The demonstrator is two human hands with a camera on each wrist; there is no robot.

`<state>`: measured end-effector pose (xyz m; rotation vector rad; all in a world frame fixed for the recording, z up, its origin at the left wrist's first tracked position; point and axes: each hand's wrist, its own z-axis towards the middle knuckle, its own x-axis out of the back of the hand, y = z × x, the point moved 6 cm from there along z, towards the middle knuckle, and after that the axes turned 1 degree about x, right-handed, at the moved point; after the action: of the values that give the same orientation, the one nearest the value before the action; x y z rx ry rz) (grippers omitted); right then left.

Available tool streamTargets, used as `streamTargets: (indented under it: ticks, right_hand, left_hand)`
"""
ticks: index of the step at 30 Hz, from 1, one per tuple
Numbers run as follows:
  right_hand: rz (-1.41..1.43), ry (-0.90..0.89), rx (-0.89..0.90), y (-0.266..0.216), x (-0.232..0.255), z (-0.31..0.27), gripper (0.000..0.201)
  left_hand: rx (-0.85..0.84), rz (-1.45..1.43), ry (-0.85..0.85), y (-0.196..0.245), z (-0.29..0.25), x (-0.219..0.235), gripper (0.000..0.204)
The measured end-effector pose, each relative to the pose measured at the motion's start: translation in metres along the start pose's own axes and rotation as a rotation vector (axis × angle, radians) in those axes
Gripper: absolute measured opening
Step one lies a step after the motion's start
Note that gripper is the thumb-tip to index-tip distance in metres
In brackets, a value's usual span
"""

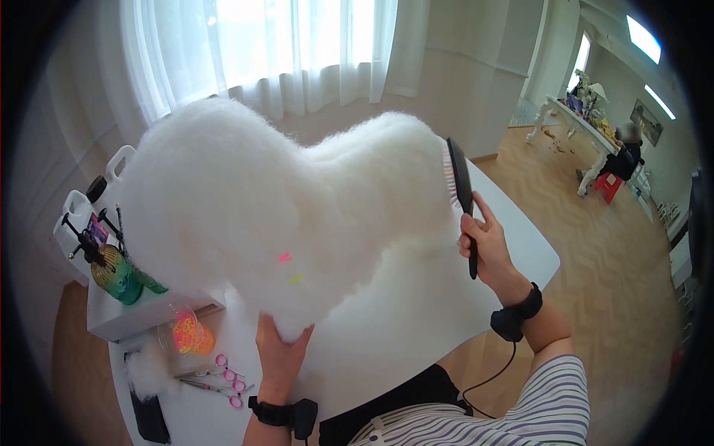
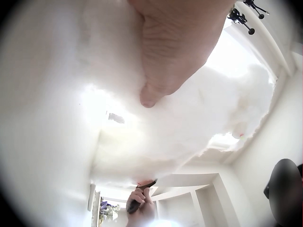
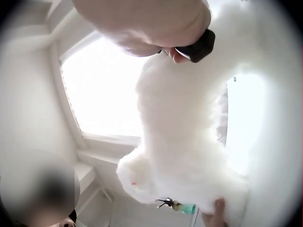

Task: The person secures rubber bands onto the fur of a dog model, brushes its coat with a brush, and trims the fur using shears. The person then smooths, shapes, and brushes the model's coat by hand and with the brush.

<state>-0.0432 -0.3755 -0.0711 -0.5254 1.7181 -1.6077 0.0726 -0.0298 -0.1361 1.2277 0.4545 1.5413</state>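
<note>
A large fluffy white dog-shaped grooming model (image 1: 223, 186) stands on the white table, a small pink band (image 1: 285, 257) and a green band (image 1: 295, 279) in its fur. My left hand (image 1: 281, 357) grips the model's front leg (image 1: 286, 323) low down, thumb on one side and fingers on the other, fingertips sunk in fur. A black pin brush (image 1: 461, 178) is in my right hand (image 1: 487, 241), fingers curled round its handle. Its bristles meet the fur at the model's rear end. In the right wrist view, the brush handle (image 3: 199, 46) sticks out below the curled fingers.
On the left stand a green-gold spray bottle (image 1: 115, 275), white jugs (image 1: 71, 215) and a cup of bright bands (image 1: 192, 336). Pink-handled scissors (image 1: 223, 383), a loose fur tuft (image 1: 149, 372) and a black case (image 1: 151, 420) lie nearer. A seated person (image 1: 625, 156) is far right.
</note>
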Motion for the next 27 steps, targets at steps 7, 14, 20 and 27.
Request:
streamTargets:
  ticks: [7,14,20,27]
  right_hand:
    - [0.378,-0.064,-0.233,0.004,0.006,0.006,0.027]
    - [0.646,-0.037,-0.074,-0.01,0.032,0.053,0.028]
    - [0.511,0.244,-0.305,0.051,0.093,0.119,0.012]
    - [0.056,0.199,0.295,-0.045,0.064,0.109,0.016]
  left_hand:
    - [-0.012,0.005,-0.005,0.005,0.0,0.001,0.043]
    - [-0.036,0.022,0.018,0.0,-0.001,0.0,0.044]
    - [0.021,-0.022,0.0,0.007,0.001,0.002,0.043]
    - [-0.002,-0.039,-0.012,0.004,0.001,0.001,0.042]
